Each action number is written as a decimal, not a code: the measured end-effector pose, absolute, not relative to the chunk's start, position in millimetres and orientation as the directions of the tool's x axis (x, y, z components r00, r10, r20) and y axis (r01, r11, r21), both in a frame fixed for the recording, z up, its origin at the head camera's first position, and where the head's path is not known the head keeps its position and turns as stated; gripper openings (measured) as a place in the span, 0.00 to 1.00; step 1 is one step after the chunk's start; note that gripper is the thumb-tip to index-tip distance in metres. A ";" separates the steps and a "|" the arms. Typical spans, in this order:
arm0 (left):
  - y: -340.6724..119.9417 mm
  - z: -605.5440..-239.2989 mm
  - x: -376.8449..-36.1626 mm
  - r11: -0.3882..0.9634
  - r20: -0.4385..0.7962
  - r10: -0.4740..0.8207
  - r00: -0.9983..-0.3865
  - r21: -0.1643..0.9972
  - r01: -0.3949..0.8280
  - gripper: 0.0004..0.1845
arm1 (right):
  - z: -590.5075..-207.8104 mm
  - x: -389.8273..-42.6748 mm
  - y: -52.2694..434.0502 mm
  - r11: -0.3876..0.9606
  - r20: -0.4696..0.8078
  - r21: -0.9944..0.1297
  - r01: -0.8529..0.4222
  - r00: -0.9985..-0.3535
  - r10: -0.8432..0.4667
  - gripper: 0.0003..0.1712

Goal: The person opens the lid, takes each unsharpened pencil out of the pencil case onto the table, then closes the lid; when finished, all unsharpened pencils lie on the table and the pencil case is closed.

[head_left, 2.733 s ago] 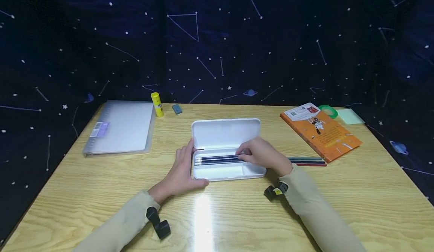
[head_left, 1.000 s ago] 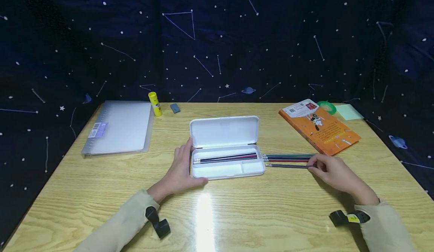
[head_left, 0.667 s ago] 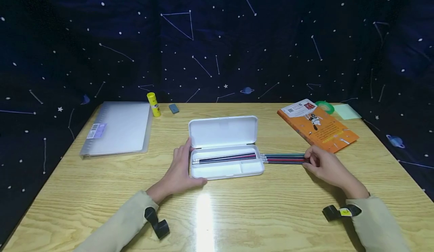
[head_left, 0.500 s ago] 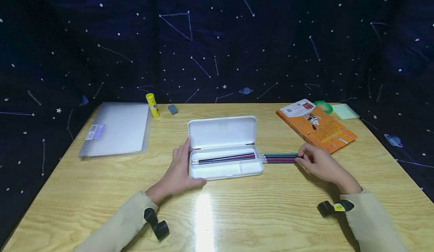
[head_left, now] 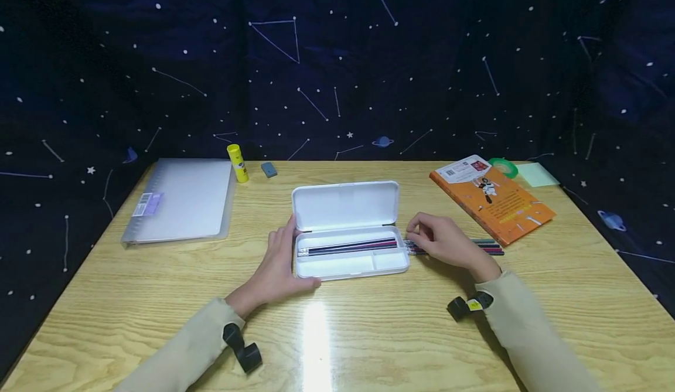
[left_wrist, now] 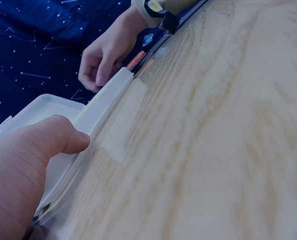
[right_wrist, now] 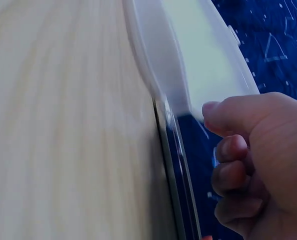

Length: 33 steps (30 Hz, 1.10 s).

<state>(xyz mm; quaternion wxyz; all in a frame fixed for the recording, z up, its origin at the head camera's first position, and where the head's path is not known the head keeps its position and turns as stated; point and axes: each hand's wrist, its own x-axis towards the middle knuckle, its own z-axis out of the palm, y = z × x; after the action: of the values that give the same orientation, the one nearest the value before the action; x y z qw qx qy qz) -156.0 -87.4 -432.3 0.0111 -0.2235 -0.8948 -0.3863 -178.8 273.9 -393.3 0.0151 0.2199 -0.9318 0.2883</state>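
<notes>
Left hand (head_left: pixel 274 269) grips the left end of a white pencil case (head_left: pixel 345 264), its lid upright and pencils (head_left: pixel 350 247) inside; right hand (head_left: pixel 443 241), fingers curled around nothing visible, partly hides loose pencils (head_left: pixel 486 246) right of the case; an orange book (head_left: pixel 495 204) crowds their ends; behind the case, leftward, sit 1 glue stick (head_left: pixel 238 164) and 1 eraser (head_left: pixel 269 170); left of it, a folder (head_left: pixel 184 201).

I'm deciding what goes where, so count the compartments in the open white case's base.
3 in the base: a long back compartment with pencils in it, a long front compartment, and a small compartment at front right. None seems hidden.
</notes>
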 end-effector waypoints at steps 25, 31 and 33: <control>-89.7 -426.1 -157.3 0.593 0.188 0.396 -0.899 0.695 0.407 0.72 | -386.2 -196.4 196.1 0.758 0.102 -0.344 -0.555 -0.824 -0.557 0.08; -89.4 -427.5 -157.1 0.593 0.181 0.396 -0.900 0.698 0.401 0.72 | -382.5 -195.0 184.8 0.779 0.094 -0.259 -0.572 -0.817 -0.569 0.05; -88.9 -428.3 -156.7 0.592 0.173 0.399 -0.901 0.701 0.397 0.71 | -382.2 -194.3 182.7 0.793 0.082 -0.243 -0.559 -0.826 -0.557 0.05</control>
<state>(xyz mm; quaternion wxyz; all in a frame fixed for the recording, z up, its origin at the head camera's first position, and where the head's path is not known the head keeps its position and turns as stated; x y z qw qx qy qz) -156.7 -88.9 -428.3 -0.0009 -0.2230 -0.8923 -0.3925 -194.3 182.7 -382.2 0.0031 0.2946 -0.9469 0.1291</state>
